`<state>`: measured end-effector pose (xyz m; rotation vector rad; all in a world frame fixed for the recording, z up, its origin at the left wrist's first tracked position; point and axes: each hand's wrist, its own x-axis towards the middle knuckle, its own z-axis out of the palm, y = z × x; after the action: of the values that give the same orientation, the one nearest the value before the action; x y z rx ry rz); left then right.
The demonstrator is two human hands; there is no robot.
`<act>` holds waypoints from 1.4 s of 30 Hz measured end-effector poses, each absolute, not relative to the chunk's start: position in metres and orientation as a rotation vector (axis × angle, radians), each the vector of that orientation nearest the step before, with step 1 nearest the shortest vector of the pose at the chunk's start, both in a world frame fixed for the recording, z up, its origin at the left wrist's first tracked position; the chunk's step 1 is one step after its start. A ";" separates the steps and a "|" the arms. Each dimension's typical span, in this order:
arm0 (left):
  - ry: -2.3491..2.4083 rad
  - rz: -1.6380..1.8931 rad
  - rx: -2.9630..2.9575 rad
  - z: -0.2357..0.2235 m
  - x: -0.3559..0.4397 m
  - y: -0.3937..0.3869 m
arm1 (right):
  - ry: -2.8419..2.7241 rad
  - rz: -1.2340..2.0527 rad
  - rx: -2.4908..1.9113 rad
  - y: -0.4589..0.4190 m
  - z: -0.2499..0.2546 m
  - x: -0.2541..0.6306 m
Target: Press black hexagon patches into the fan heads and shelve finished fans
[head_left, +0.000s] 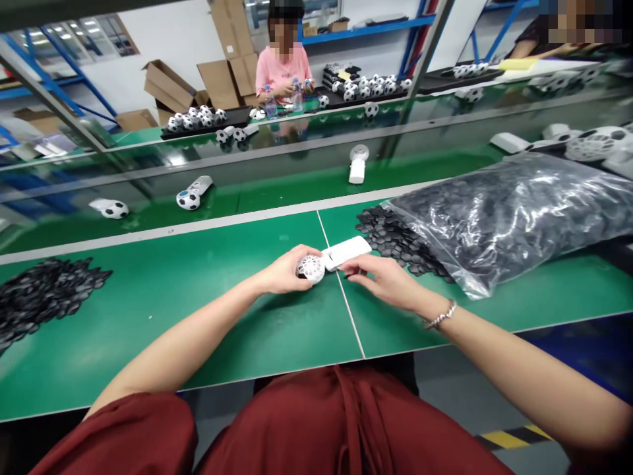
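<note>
A small white hand-held fan (332, 258) with a round grilled head and a flat white handle lies low over the green table (198, 310). My left hand (287, 269) is curled round the round grilled head. My right hand (378, 276) is closed on the underside of the handle, fingers pinched against it. Just right of the fan lies a heap of small black round parts (395, 241), spilling from a clear plastic bag (509, 214).
Another pile of black parts (44, 290) lies at the far left. On the conveyor belt behind are football-patterned fans (190, 196), (111, 209) and a white fan (357, 163). A person in pink (283, 69) works at the far bench beside trays of football fans.
</note>
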<state>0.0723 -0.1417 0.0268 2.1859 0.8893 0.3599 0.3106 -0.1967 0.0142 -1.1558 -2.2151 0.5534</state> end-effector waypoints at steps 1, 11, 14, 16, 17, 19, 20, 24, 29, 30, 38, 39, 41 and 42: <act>0.872 0.358 2.191 0.027 0.072 -0.141 | -2.237 0.559 -1.107 -0.193 0.015 0.303; 0.943 0.540 2.138 0.016 0.083 -0.148 | -2.595 0.172 -0.642 -0.171 0.016 0.275; 0.947 0.608 2.137 0.013 0.084 -0.150 | -2.490 0.263 -0.642 -0.171 0.013 0.273; 0.941 0.639 2.138 0.012 0.084 -0.152 | -2.366 0.353 -0.716 -0.172 0.009 0.272; 0.935 0.648 2.139 0.012 0.084 -0.152 | -2.305 0.382 -0.763 -0.172 0.007 0.272; 0.922 0.660 2.138 0.011 0.084 -0.153 | -2.216 0.395 -0.840 -0.174 0.003 0.273; 0.918 0.666 2.136 0.011 0.084 -0.153 | -2.192 0.393 -0.860 -0.174 0.001 0.273; 0.926 0.667 2.112 0.011 0.084 -0.153 | -2.170 0.447 -0.882 -0.173 0.001 0.273; 0.925 0.642 2.088 0.014 0.085 -0.153 | -2.240 0.586 -0.895 -0.168 0.008 0.272; 0.923 0.641 2.088 0.015 0.085 -0.153 | -2.238 0.595 -0.904 -0.168 0.009 0.272; 0.855 0.646 2.185 0.010 0.083 -0.153 | -2.154 0.664 -1.041 -0.167 0.005 0.269; 0.845 0.653 2.208 0.009 0.083 -0.153 | -2.156 0.667 -1.060 -0.167 0.005 0.268; 0.842 0.667 2.232 0.008 0.084 -0.151 | -2.171 0.693 -1.085 -0.166 0.009 0.267; 0.846 0.667 2.233 0.009 0.085 -0.147 | -2.177 0.722 -1.088 -0.162 0.012 0.268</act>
<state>0.0852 -0.1472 0.0087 2.2327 0.8460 0.6674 0.2683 -0.1619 0.0119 -1.0875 -2.1767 0.7225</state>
